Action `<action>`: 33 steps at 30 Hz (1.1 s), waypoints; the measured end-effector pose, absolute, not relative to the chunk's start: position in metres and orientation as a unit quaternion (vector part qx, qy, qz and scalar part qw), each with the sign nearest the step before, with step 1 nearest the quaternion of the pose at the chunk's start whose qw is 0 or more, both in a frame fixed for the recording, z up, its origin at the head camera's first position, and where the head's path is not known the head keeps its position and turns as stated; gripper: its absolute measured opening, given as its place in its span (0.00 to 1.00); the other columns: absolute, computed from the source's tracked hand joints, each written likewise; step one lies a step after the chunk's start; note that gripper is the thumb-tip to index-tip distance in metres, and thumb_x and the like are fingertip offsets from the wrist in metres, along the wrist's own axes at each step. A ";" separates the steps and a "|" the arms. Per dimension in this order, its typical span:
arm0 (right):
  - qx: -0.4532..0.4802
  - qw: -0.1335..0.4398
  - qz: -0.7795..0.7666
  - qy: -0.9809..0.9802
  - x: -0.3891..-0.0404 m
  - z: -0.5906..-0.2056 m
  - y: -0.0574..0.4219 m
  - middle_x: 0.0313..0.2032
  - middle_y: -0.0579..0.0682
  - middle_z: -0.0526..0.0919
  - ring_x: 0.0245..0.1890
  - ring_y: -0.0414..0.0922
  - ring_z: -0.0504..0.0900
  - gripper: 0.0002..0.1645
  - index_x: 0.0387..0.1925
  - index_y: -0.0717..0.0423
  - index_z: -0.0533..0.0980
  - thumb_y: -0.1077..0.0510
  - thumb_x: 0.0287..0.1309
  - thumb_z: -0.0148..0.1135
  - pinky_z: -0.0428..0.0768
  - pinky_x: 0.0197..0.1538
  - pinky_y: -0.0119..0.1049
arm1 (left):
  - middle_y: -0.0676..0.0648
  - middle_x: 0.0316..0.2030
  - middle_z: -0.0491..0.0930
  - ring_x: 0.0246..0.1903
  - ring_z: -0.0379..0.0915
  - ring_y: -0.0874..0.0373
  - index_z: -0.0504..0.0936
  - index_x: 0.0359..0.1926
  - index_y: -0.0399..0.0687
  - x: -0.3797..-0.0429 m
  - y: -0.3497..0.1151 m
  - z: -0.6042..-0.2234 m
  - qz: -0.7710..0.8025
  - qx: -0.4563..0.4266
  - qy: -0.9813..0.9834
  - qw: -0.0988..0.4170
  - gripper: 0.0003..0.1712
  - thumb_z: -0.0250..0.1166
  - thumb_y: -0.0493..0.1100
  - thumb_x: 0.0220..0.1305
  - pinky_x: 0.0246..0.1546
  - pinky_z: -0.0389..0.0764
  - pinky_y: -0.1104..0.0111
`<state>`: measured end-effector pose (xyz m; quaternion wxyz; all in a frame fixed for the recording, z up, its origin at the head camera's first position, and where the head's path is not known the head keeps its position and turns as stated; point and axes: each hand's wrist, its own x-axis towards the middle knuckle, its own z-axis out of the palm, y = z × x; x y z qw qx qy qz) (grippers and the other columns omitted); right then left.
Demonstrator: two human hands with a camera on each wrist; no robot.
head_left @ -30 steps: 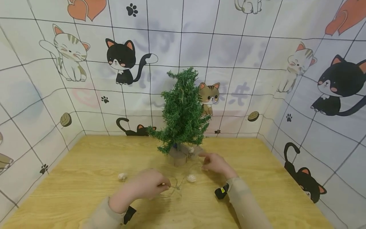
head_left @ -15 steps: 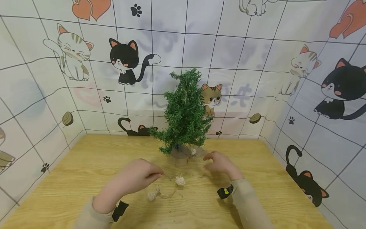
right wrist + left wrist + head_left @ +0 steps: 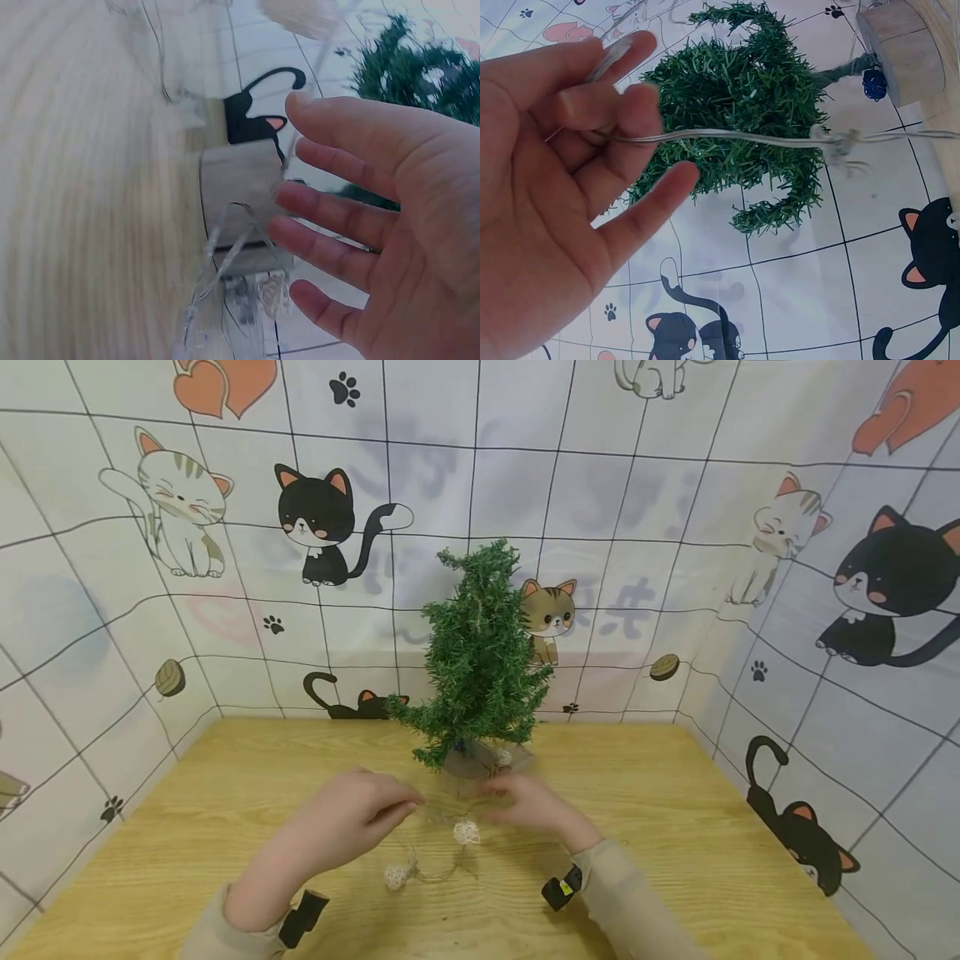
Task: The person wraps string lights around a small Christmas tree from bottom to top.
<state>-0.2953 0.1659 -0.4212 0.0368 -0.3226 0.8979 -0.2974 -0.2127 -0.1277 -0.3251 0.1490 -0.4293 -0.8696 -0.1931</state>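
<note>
My left hand (image 3: pixel 345 814) pinches a thin clear wire (image 3: pixel 742 137) of a string of lights with white woven balls. In the left wrist view the wire runs from the curled fingers toward the right. One ball (image 3: pixel 467 832) lies between the hands, and a second ball (image 3: pixel 396 877) is nearer to me. My right hand (image 3: pixel 536 810) hovers just in front of the tree's base, its fingers loosely extended beside the strands in the right wrist view. Behind both hands stands a small green artificial Christmas tree (image 3: pixel 480 643) on a round wooden base (image 3: pixel 471 764).
Beside the base lies another white ball (image 3: pixel 504 757). A small blue ball (image 3: pixel 874 84) sits at the foot of the trunk. The wooden table (image 3: pixel 247 777) meets a cat-print cloth backdrop (image 3: pixel 435 485) at the back and sides.
My left hand has moved left and slightly away from me, drawing the wire; the balls near it have shifted. My right hand has come left, in front of the base.
</note>
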 end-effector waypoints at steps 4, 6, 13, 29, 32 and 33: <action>-0.335 0.063 -0.298 0.892 -0.291 -0.420 0.161 0.43 0.47 0.84 0.34 0.39 0.78 0.16 0.48 0.57 0.82 0.58 0.57 0.67 0.77 0.38 0.34 | 0.59 0.34 0.84 0.31 0.77 0.71 0.86 0.41 0.50 -0.211 -0.130 -0.322 -0.210 -0.435 -0.856 0.185 0.07 0.62 0.40 0.67 0.41 0.80 0.62; -0.336 0.075 -0.298 0.891 -0.290 -0.420 0.161 0.39 0.45 0.84 0.27 0.36 0.74 0.12 0.45 0.56 0.83 0.60 0.58 0.66 0.74 0.31 0.31 | 0.58 0.34 0.85 0.31 0.77 0.70 0.86 0.41 0.50 -0.211 -0.133 -0.320 -0.215 -0.431 -0.854 0.197 0.07 0.62 0.40 0.68 0.38 0.80 0.63; -0.327 0.051 -0.297 0.896 -0.291 -0.410 0.170 0.35 0.41 0.83 0.17 0.33 0.66 0.07 0.38 0.57 0.84 0.60 0.59 0.65 0.68 0.23 0.29 | 0.61 0.33 0.83 0.24 0.67 0.73 0.86 0.43 0.50 -0.209 -0.147 -0.311 -0.245 -0.417 -0.843 0.236 0.08 0.62 0.37 0.66 0.31 0.76 0.70; -0.318 0.042 -0.277 0.906 -0.292 -0.390 0.194 0.31 0.38 0.80 0.22 0.35 0.67 0.08 0.33 0.49 0.83 0.61 0.63 0.60 0.70 0.29 0.33 | 0.64 0.23 0.71 0.20 0.60 0.70 0.86 0.43 0.51 -0.203 -0.190 -0.292 -0.265 -0.339 -0.833 0.349 0.16 0.66 0.28 0.58 0.25 0.64 0.78; -0.308 0.048 -0.288 0.905 -0.293 -0.389 0.197 0.30 0.40 0.80 0.22 0.35 0.67 0.06 0.34 0.50 0.83 0.61 0.62 0.60 0.68 0.28 0.33 | 0.64 0.20 0.68 0.18 0.59 0.71 0.86 0.43 0.50 -0.204 -0.196 -0.290 -0.268 -0.336 -0.826 0.366 0.16 0.66 0.28 0.57 0.23 0.64 0.78; -0.304 0.048 -0.291 0.906 -0.293 -0.388 0.198 0.30 0.41 0.80 0.21 0.35 0.67 0.06 0.34 0.50 0.83 0.60 0.62 0.60 0.68 0.28 0.32 | 0.64 0.20 0.68 0.17 0.59 0.71 0.86 0.43 0.49 -0.204 -0.199 -0.290 -0.269 -0.332 -0.824 0.371 0.16 0.67 0.28 0.57 0.23 0.64 0.78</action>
